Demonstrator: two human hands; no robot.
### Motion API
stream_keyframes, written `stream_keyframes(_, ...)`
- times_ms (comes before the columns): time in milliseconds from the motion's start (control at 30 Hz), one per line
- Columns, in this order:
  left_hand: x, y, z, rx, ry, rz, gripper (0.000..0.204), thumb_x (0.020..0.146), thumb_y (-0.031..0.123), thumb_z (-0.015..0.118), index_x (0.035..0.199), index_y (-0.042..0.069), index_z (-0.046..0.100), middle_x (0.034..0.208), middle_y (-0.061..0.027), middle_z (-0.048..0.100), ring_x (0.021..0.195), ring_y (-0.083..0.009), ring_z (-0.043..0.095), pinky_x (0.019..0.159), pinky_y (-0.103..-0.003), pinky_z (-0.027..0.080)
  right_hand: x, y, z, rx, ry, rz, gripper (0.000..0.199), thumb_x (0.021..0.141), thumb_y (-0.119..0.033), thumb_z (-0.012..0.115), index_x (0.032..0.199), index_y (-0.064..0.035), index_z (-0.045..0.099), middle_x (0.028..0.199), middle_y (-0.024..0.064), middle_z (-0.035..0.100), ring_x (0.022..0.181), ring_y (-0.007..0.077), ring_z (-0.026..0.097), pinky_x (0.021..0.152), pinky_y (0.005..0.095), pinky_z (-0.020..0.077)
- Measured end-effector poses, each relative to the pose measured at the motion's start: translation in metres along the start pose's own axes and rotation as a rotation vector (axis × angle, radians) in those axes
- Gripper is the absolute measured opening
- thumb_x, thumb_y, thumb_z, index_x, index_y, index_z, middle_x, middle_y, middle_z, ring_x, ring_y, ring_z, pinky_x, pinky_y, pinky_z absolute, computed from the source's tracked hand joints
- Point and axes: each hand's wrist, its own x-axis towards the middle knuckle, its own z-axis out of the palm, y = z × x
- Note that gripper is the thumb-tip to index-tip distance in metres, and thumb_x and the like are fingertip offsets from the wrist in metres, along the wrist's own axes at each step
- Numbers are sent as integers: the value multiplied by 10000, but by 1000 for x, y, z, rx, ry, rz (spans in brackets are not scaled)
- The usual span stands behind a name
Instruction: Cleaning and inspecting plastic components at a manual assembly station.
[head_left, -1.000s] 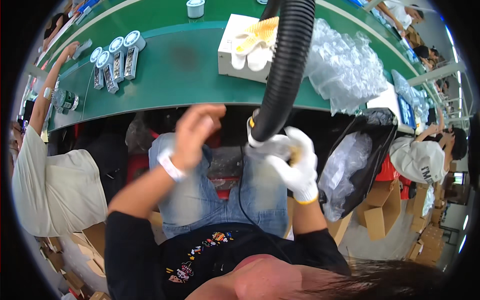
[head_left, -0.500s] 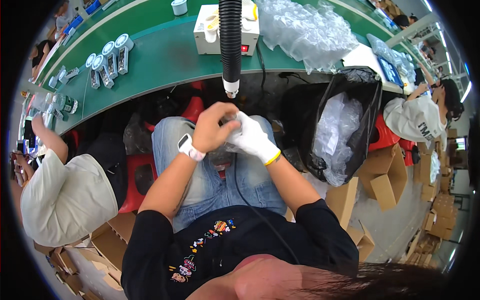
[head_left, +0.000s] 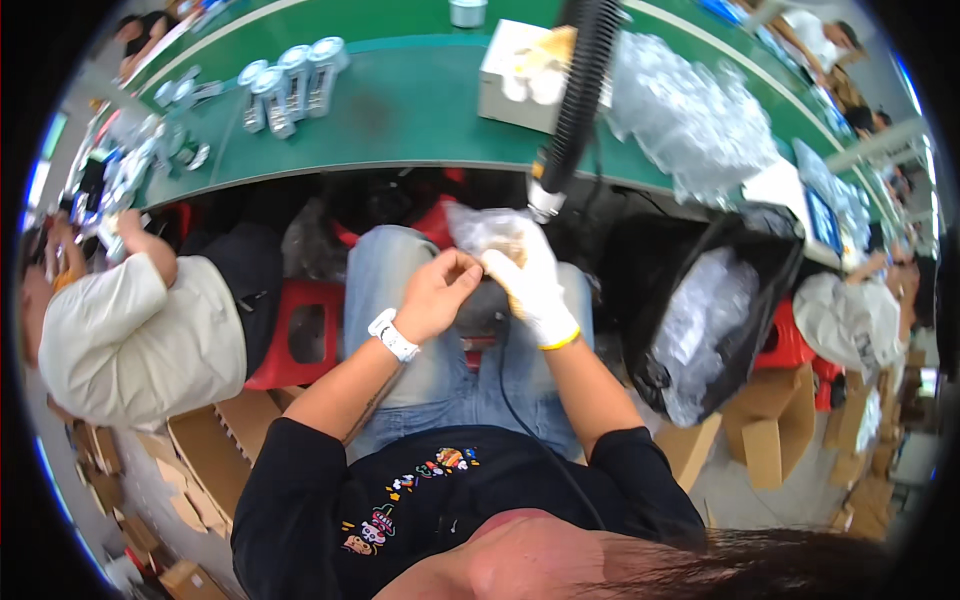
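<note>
Over the lap, the bare left hand [head_left: 437, 295] with its white wristband pinches one edge of a small clear plastic bag [head_left: 487, 232], and the white-gloved right hand [head_left: 532, 283] grips the same bag from the other side, fingers closed on it. Just beyond the bag hangs the tip of a black ribbed hose [head_left: 575, 100]. Farther off, the green table [head_left: 400, 110] carries a white box [head_left: 520, 75], silver cylinders [head_left: 290, 75] to the left and crumpled clear bags [head_left: 690, 120] to the right.
</note>
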Motion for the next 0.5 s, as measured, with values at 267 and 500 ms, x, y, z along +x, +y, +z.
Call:
stream_keyframes(267, 108, 231, -121, 1520, 1112, 701, 583, 961, 523, 632, 1281, 35, 627, 1262, -206, 691, 1154, -411, 657, 967, -527, 521, -2, -39, 1, -747, 103, 163, 764, 868, -66, 762, 1543, -64, 405, 1124, 103, 665, 844, 152, 674, 694, 302, 575)
stream_keyframes(500, 162, 279, -131, 1406, 693, 587, 524, 1003, 476, 615, 1281, 34, 579, 1153, -211, 735, 1060, -396, 713, 909, -482, 561, -16, -2, -16, -272, 109, -60, 758, 802, -54, 831, 1482, -64, 496, 1140, 86, 671, 862, 111, 635, 768, 287, 565)
